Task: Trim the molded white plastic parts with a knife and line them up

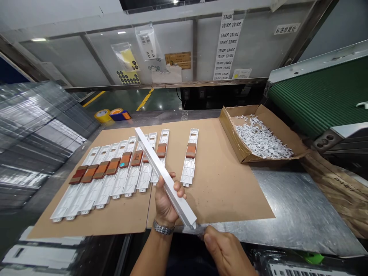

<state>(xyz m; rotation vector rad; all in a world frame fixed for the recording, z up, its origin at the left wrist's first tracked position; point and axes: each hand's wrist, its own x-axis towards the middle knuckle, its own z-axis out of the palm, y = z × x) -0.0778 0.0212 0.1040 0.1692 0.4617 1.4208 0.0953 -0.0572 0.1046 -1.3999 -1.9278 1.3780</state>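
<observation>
Two hands above the cardboard sheet (218, 184): left hand (166, 203) grips a long white plastic bar (156, 163) firmly mid-length, held slanted over the sheet, right hand (227, 253) half-open just beside the bar's lower end.

A white sign (286, 28) high on the right is displaying the Chinese words 标签放置处. Beside it, a long paper strip (227, 45) is repeating a printed code, too small to read.

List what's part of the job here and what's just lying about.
Job: left hand gripping white plastic bar; right hand beside its end; white moulded strips with brown pads on cardboard sheets.

Lying about, seemingly: tape rolls; cardboard box of small white pieces; green conveyor belt.
</observation>
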